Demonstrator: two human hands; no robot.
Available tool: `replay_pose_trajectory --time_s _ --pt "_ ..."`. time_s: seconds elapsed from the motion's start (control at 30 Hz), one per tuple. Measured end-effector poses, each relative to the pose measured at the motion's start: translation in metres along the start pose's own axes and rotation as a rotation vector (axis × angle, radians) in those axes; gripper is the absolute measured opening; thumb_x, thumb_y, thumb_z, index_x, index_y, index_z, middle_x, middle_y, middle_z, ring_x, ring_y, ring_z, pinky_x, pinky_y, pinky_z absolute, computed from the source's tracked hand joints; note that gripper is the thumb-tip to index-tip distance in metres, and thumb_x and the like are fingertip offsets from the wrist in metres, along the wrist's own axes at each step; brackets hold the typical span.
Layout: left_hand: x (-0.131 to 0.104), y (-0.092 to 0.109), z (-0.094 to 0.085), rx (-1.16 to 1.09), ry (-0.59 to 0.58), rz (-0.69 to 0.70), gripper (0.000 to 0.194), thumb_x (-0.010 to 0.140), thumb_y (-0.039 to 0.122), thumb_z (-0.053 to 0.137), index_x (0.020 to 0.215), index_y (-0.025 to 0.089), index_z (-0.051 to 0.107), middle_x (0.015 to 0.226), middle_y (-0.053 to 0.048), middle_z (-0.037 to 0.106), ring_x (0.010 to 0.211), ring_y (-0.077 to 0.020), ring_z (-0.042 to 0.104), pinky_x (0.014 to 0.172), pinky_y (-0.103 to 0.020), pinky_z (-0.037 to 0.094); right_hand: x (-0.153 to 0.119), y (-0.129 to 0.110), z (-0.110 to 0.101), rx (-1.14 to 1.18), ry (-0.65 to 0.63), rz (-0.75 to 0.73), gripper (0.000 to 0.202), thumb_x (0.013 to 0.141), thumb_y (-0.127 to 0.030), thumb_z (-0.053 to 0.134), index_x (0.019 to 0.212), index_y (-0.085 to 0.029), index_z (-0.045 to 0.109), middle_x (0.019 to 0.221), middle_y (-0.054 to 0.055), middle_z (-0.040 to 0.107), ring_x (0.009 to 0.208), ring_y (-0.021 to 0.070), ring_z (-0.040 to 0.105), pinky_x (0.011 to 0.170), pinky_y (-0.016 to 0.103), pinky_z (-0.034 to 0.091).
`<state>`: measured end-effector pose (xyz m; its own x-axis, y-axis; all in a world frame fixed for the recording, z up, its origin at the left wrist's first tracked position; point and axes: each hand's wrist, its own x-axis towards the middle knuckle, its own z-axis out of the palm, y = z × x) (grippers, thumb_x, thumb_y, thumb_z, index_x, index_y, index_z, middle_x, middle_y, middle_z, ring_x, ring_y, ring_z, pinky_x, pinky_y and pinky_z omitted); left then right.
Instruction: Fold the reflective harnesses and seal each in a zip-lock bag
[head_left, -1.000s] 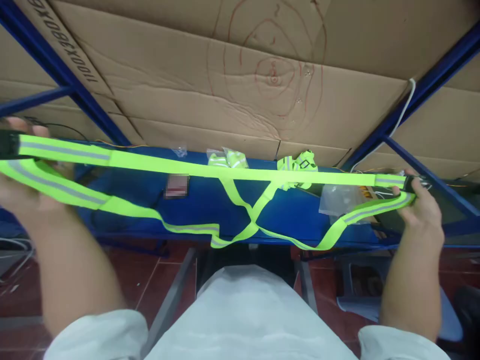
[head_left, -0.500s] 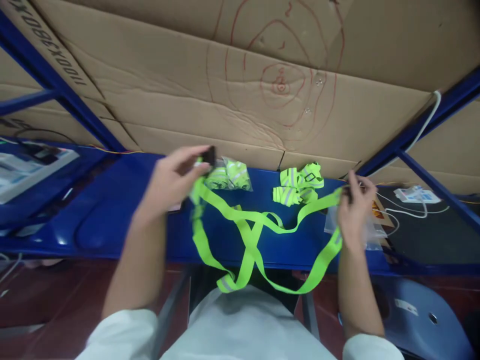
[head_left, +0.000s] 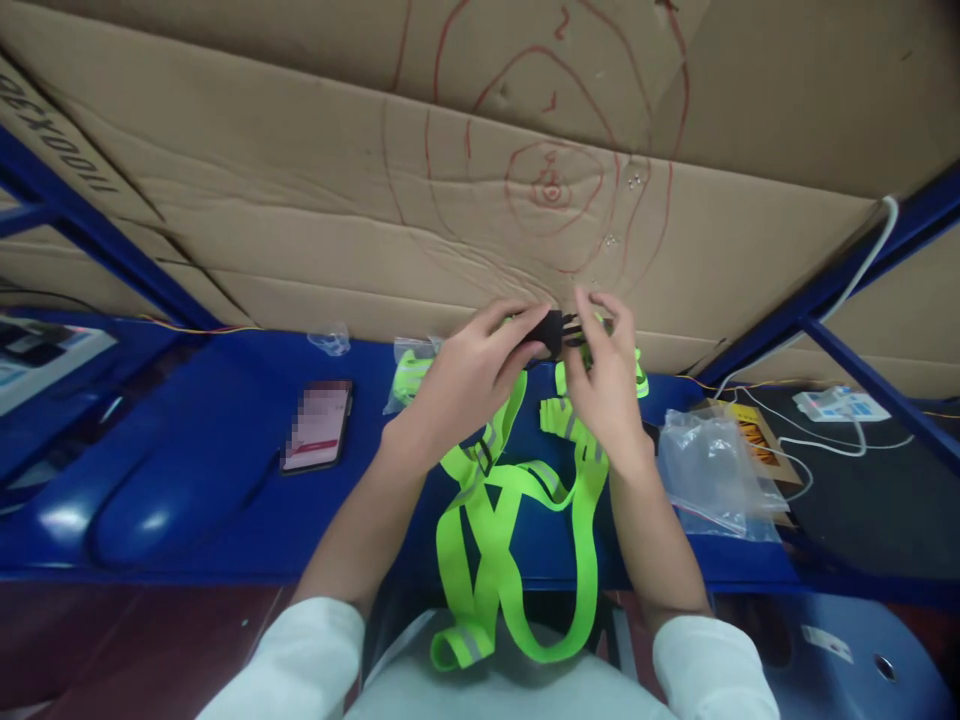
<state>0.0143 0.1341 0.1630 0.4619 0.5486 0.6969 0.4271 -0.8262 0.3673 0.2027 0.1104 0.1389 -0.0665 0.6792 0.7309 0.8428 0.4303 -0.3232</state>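
A neon-green reflective harness of elastic straps (head_left: 495,540) hangs from my hands over the blue table's front edge, its straps crossing in the middle. My left hand (head_left: 480,370) grips the black socket half of its plastic buckle (head_left: 553,335). Between the fingers of my right hand (head_left: 606,375) is the pronged half (head_left: 573,329). The two halves face each other end to end, with the prongs at the mouth of the socket; whether they are locked I cannot tell. Folded green straps (head_left: 559,415) lie on the table behind my right hand, partly covered.
A phone (head_left: 319,425) lies left of my arms. Clear plastic bags (head_left: 712,470) and a brown-and-yellow packet (head_left: 754,430) are on the right, near white cables (head_left: 802,440). A bagged green strap bundle (head_left: 409,375) sits behind my left hand. Cardboard (head_left: 337,180) walls the back.
My hands have come together from far apart, bringing the two buckle halves to each other. The harness straps now hang closer together, and the phone has come into view.
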Motion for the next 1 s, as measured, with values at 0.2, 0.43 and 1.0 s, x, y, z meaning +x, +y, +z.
replay_pose_trajectory --time_s 0.2,0.43,1.0 --pt "0.005 -0.015 0.01 0.094 -0.01 -0.008 0.039 0.105 0.023 0.047 0.142 0.016 0.055 0.139 -0.014 0.061 0.13 -0.0254 0.059 0.113 -0.043 0.048 0.003 0.007 0.015 -0.005 -0.035 0.014 0.068 0.092 -0.011 0.044 0.158 -0.027 0.04 0.15 0.015 0.04 0.145 0.0273 0.04 0.118 0.054 0.039" --pt "0.003 -0.017 0.019 0.249 -0.029 -0.021 0.04 0.105 0.019 0.045 0.143 0.013 0.052 0.141 -0.017 0.06 0.13 -0.029 0.058 0.111 -0.047 0.049 0.003 0.006 0.026 -0.077 0.03 0.079 0.064 0.096 -0.013 0.042 0.159 -0.022 0.038 0.148 0.018 0.04 0.143 0.0293 0.039 0.118 0.055 0.037" --pt "0.004 -0.016 0.024 0.266 -0.026 0.023 0.04 0.101 0.011 0.047 0.14 0.011 0.054 0.136 -0.017 0.062 0.129 -0.0289 0.059 0.111 -0.047 0.05 0.001 -0.007 0.014 0.119 -0.191 0.028 0.08 0.096 -0.018 0.053 0.166 -0.029 0.016 0.159 0.014 0.034 0.15 0.0295 0.035 0.122 0.054 0.036"
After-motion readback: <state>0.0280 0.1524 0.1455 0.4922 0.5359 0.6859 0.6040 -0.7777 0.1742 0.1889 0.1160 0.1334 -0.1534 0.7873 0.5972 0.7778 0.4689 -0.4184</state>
